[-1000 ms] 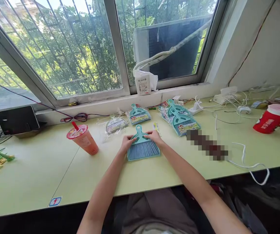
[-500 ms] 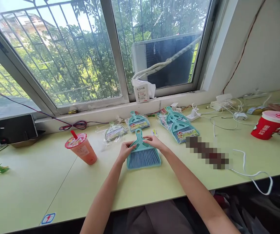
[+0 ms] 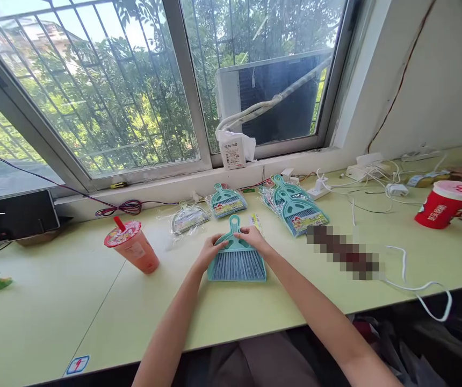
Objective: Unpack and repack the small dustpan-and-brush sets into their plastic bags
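A teal hand brush [image 3: 237, 266] with grey-blue bristles lies against a matching teal dustpan [image 3: 260, 279], its bristles toward me and its handle toward the window. My left hand [image 3: 211, 250] grips the set's left shoulder, thumb on top near the handle. From the right, my right hand [image 3: 254, 239] holds it by the base of the handle, thumb on top. The fingers underneath are mostly hidden. Just behind my right hand is a small yellow label [image 3: 256, 221]. Farther back lie a wrapped brush set [image 3: 228, 204] and a clear plastic-wrapped pack [image 3: 189, 217].
A pink drink cup [image 3: 136, 250] stands on the left, a red cup [image 3: 444, 207] at the far right. Several packaged brush sets [image 3: 301, 215] are piled at the back right. White cables [image 3: 424, 290] trail over the table edge. A tablet [image 3: 23, 214] leans at the back left.
The brush and dustpan have turned slightly, so the handle now leans less to the left. Both hands keep hold of the set. At the far right, a blurred hand has moved.
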{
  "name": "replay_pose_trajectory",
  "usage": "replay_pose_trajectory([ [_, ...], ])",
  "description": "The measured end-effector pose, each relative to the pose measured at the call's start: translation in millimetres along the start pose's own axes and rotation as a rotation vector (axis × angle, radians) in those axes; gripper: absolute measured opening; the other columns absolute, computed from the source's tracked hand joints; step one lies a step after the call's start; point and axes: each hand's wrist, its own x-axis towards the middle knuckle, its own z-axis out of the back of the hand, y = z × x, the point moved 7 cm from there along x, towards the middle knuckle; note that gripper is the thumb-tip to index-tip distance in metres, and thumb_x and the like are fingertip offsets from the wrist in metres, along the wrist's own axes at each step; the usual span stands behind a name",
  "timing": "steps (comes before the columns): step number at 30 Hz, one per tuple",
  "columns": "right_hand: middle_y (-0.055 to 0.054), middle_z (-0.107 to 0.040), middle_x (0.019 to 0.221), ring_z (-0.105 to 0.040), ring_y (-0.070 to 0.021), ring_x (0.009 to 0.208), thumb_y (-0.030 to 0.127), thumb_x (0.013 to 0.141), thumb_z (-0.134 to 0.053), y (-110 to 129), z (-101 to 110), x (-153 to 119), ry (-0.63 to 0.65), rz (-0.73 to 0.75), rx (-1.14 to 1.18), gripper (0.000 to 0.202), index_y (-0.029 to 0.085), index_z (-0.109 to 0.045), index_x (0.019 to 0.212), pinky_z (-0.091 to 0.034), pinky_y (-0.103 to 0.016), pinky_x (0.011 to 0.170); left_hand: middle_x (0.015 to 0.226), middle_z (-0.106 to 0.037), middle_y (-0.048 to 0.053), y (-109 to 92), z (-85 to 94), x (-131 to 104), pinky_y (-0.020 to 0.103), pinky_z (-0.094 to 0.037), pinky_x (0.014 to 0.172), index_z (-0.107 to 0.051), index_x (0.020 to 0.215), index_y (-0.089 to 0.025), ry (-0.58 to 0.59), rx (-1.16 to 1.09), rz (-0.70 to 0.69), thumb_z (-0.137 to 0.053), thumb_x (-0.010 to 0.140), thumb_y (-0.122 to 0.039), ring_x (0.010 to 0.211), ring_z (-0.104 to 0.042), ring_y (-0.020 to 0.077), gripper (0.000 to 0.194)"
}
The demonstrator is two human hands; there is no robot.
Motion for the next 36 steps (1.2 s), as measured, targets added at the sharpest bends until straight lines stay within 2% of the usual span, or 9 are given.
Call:
replay_pose_trajectory([
  [6,-0.011,-0.072,0.087,-0.067,-0.0231,0.086,0.059,0.087,-0.042,-7,11,7,-0.067,-0.057,-0.029,0.053,0.015,-0.071,0.088,-0.050,-0.033,0.077,0.104,-0.070,0.009,10,-4.1,-7,0.034,-0.048,0.080,-0.066,0.110,-0.016,0.189,-0.101,0.207,-0.078,0.066,-0.044,0.096,-0.064,0.0270,0.054],
  [9,-0.015,-0.059,0.131,-0.048,-0.0266,0.128,0.039,0.092,-0.045,-6,38,6,-0.257,-0.006,-0.390,0.040,0.016,-0.065,0.117,-0.034,-0.042,0.106,0.101,-0.070,0.011,21,9.0,0,0.035,-0.048,0.082,-0.066,0.105,-0.015,0.061,-0.190,0.233,-0.082,0.060,-0.040,0.095,-0.064,0.0284,0.054],
  [12,-0.019,-0.037,0.150,-0.026,-0.0319,0.142,0.028,0.087,-0.055,-16,45,3,-0.248,-0.077,-0.710,0.046,0.013,-0.054,0.131,-0.015,-0.054,0.113,0.099,-0.069,0.012,37,28.3,10,0.037,-0.049,0.083,-0.065,0.103,-0.017,-0.137,-0.331,0.202,-0.084,0.057,-0.037,0.094,-0.065,0.0282,0.053],
  [17,-0.017,-0.062,0.126,-0.056,-0.0276,0.117,0.018,0.087,-0.052,-20,32,0,-0.112,-0.087,-0.735,0.025,0.017,-0.069,0.106,-0.037,-0.039,0.099,0.101,-0.066,0.010,54,52.8,17,0.036,-0.051,0.084,-0.059,0.104,-0.020,-0.346,-0.434,0.161,-0.082,0.060,-0.029,0.092,-0.064,0.0229,0.051],
  [25,-0.009,-0.073,0.085,-0.066,-0.0225,0.084,0.047,0.094,-0.036,9,53,-10,-0.441,-0.016,-0.295,0.045,0.018,-0.071,0.101,-0.045,-0.029,0.076,0.109,-0.062,0.008,56,54.1,12,0.034,-0.050,0.087,-0.049,0.113,-0.023,-0.474,-0.404,0.176,-0.079,0.067,-0.029,0.098,-0.062,0.0203,0.055],
  [28,-0.013,-0.069,0.113,-0.058,-0.0253,0.114,0.050,0.095,-0.032,27,24,-20,-0.398,0.110,-0.314,0.052,0.017,-0.065,0.117,-0.039,-0.036,0.098,0.110,-0.060,0.009,58,42.3,14,0.033,-0.049,0.089,-0.047,0.110,-0.022,-0.498,-0.409,0.157,-0.079,0.068,-0.033,0.100,-0.061,0.0200,0.054],
  [30,-0.014,-0.053,0.138,-0.037,-0.0280,0.137,0.052,0.095,-0.033,31,-11,-27,-0.286,0.161,-0.422,0.053,0.017,-0.063,0.122,-0.019,-0.048,0.113,0.108,-0.060,0.010,61,30.8,16,0.034,-0.049,0.088,-0.045,0.108,-0.021,-0.486,-0.413,0.141,-0.078,0.069,-0.037,0.099,-0.062,0.0204,0.053],
  [32,-0.017,-0.037,0.149,-0.022,-0.0305,0.144,0.056,0.094,-0.032,22,-44,-31,-0.160,0.112,-0.447,0.061,0.014,-0.055,0.132,-0.003,-0.056,0.115,0.105,-0.061,0.009,63,20.4,19,0.035,-0.049,0.088,-0.043,0.106,-0.021,-0.462,-0.416,0.126,-0.079,0.068,-0.037,0.097,-0.063,0.0210,0.055],
  [36,-0.016,-0.015,0.158,-0.004,-0.0288,0.148,0.062,0.093,-0.024,2,-80,-33,-0.010,0.021,-0.236,0.078,0.009,-0.025,0.150,-0.001,-0.054,0.117,0.108,-0.061,0.010,66,14.7,20,0.035,-0.047,0.091,-0.042,0.106,-0.021,-0.446,-0.417,0.095,-0.084,0.061,-0.028,0.102,-0.062,0.0225,0.063],
])
